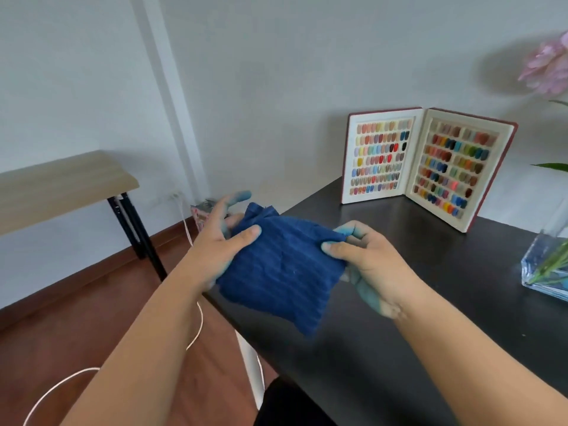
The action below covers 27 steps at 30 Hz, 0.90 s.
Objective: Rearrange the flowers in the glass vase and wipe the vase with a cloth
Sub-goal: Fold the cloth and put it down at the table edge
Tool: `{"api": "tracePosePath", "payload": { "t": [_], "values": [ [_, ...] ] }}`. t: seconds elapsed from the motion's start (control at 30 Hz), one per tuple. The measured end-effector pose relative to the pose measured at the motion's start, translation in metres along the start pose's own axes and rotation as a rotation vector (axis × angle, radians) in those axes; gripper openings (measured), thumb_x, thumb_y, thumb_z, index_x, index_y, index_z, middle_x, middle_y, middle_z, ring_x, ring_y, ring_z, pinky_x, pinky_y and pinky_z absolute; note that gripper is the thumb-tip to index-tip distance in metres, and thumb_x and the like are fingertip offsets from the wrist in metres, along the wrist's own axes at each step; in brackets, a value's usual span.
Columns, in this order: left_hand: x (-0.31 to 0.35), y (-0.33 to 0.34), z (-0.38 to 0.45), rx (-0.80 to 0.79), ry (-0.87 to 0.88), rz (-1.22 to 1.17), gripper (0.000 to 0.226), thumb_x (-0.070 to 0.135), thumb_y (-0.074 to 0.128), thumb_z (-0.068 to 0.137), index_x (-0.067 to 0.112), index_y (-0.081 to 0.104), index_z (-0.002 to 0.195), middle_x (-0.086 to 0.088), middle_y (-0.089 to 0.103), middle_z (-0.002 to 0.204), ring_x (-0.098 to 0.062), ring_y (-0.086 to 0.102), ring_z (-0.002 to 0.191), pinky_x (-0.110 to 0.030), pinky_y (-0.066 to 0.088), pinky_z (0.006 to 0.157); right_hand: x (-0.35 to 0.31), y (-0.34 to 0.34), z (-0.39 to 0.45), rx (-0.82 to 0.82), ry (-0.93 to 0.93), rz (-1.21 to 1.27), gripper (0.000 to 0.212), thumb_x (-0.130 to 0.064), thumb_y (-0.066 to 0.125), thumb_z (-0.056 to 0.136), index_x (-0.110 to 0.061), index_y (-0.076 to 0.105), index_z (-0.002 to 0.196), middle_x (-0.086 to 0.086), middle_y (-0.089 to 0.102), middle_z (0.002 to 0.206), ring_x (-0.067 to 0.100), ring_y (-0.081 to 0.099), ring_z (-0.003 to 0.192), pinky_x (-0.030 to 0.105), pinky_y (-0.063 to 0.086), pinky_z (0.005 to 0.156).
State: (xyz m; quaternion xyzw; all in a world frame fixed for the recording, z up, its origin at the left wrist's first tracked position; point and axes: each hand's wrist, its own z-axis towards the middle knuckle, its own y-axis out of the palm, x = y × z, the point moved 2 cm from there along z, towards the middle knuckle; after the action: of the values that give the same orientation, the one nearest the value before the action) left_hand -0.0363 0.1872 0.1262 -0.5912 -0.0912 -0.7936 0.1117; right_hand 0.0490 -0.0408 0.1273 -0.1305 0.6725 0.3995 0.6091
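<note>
1. Two bare forearms reach forward from the bottom edge over the near corner of a black table (430,348).
2. The left hand (215,241) pinches the left edge of a dark blue cloth (276,272), thumb pressed on top and fingers behind it; the index finger sticks up, its tip stained blue-green.
3. The right hand (368,265) grips the cloth's right edge, thumb on top and fingers curled underneath; blue stain shows on its fingertips and along the heel of the palm.
4. The cloth is folded and ribbed, held in the air between both hands above the table's corner, its lower edge hanging free.
5. The glass vase (544,272) stands on the table at the right edge, well apart from the hands, holding water and green stems (553,262).
6. A pink flower (547,69) shows blurred at the upper right.
7. Farther back, an open swatch book (427,164) of coloured nail samples stands upright on the table near the wall.
8. To the left, a light wooden bench (61,182) stands over a brown floor (76,318) crossed by a white cable (61,385).
</note>
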Motion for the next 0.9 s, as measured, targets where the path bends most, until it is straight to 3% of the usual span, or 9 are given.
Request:
{"api": "tracePosePath", "payload": {
  "t": [0.17, 0.27, 0.4, 0.47, 0.5, 0.6, 0.7, 0.8, 0.9],
  "values": [
    [-0.013, -0.043, 0.009, -0.146, -0.088, 0.304, 0.057, 0.026, 0.070, 0.085, 0.042, 0.043, 0.133, 0.006, 0.065, 0.121, -0.015, 0.060, 0.113, -0.029, 0.051, 0.088, 0.046, 0.017, 0.026, 0.088, 0.160, -0.061, 0.027, 0.015, 0.063, 0.076, -0.011, 0.060, 0.073, 0.012, 0.065, 0.079, 0.021, 0.064, 0.072, 0.030, 0.052, 0.062],
    [-0.043, -0.052, 0.024, -0.231, -0.229, 0.540, 0.060, 0.016, 0.069, 0.083, 0.049, 0.044, 0.127, 0.006, 0.053, 0.132, -0.010, 0.048, 0.124, -0.030, 0.043, 0.099, 0.079, 0.014, 0.040, 0.283, 0.147, -0.364, 0.025, 0.010, 0.065, 0.075, -0.013, 0.060, 0.083, 0.006, 0.065, 0.091, 0.019, 0.061, 0.080, 0.026, 0.049, 0.066],
    [-0.078, -0.051, 0.039, -0.299, -0.216, 0.837, 0.066, 0.006, 0.060, 0.085, 0.052, 0.039, 0.126, 0.024, 0.041, 0.122, -0.001, 0.048, 0.107, -0.007, 0.036, 0.079, 0.104, 0.015, 0.046, 0.351, -0.088, -0.857, 0.031, 0.001, 0.062, 0.081, -0.029, 0.057, 0.087, -0.010, 0.052, 0.102, 0.000, 0.057, 0.086, 0.004, 0.042, 0.063],
    [-0.085, -0.053, 0.045, -0.289, -0.218, 0.788, 0.072, 0.003, 0.059, 0.082, 0.057, 0.038, 0.125, 0.018, 0.041, 0.127, 0.000, 0.053, 0.097, -0.012, 0.045, 0.073, 0.107, 0.016, 0.049, 0.367, -0.165, -0.870, 0.038, 0.003, 0.061, 0.081, -0.035, 0.056, 0.085, -0.012, 0.051, 0.102, -0.004, 0.057, 0.089, 0.000, 0.040, 0.068],
    [-0.086, -0.055, 0.047, -0.264, -0.229, 0.745, 0.075, 0.001, 0.058, 0.080, 0.058, 0.039, 0.124, 0.014, 0.041, 0.131, -0.005, 0.055, 0.099, -0.024, 0.052, 0.078, 0.107, 0.015, 0.050, 0.388, -0.185, -0.835, 0.041, 0.004, 0.061, 0.081, -0.037, 0.056, 0.085, -0.012, 0.053, 0.103, -0.007, 0.056, 0.090, 0.000, 0.039, 0.070],
    [-0.087, -0.062, 0.053, -0.177, -0.195, 0.611, 0.079, -0.006, 0.055, 0.074, 0.055, 0.046, 0.123, 0.005, 0.043, 0.134, -0.017, 0.055, 0.111, -0.046, 0.052, 0.088, 0.106, 0.009, 0.054, 0.464, -0.241, -0.690, 0.041, 0.002, 0.063, 0.083, -0.039, 0.056, 0.089, -0.011, 0.057, 0.105, -0.007, 0.057, 0.093, 0.007, 0.045, 0.074],
    [-0.083, -0.058, 0.053, -0.154, -0.153, 0.574, 0.083, -0.012, 0.049, 0.071, 0.051, 0.047, 0.125, 0.001, 0.040, 0.136, -0.015, 0.048, 0.123, -0.030, 0.050, 0.088, 0.107, 0.008, 0.059, 0.518, -0.161, -0.556, 0.041, -0.001, 0.064, 0.085, -0.033, 0.050, 0.106, -0.004, 0.055, 0.116, 0.005, 0.056, 0.102, 0.021, 0.047, 0.082],
    [-0.088, -0.044, 0.045, -0.162, -0.036, 0.900, 0.080, -0.004, 0.054, 0.074, 0.036, 0.035, 0.141, 0.001, 0.025, 0.150, -0.019, 0.021, 0.138, -0.035, 0.020, 0.113, 0.107, 0.019, 0.054, 0.563, -0.314, -0.933, 0.056, -0.007, 0.067, 0.083, -0.018, 0.042, 0.132, 0.004, 0.040, 0.137, 0.018, 0.036, 0.123, 0.029, 0.034, 0.099],
    [-0.091, -0.022, 0.025, -0.110, 0.174, 1.151, 0.057, 0.013, 0.055, 0.088, 0.027, 0.041, 0.142, 0.005, 0.028, 0.154, -0.020, 0.019, 0.141, -0.046, 0.007, 0.113, 0.115, 0.036, 0.049, 0.320, -0.471, -1.377, 0.058, -0.020, 0.061, 0.089, -0.009, 0.039, 0.141, 0.012, 0.029, 0.151, 0.029, 0.019, 0.140, 0.041, 0.020, 0.113]
  ]
}}
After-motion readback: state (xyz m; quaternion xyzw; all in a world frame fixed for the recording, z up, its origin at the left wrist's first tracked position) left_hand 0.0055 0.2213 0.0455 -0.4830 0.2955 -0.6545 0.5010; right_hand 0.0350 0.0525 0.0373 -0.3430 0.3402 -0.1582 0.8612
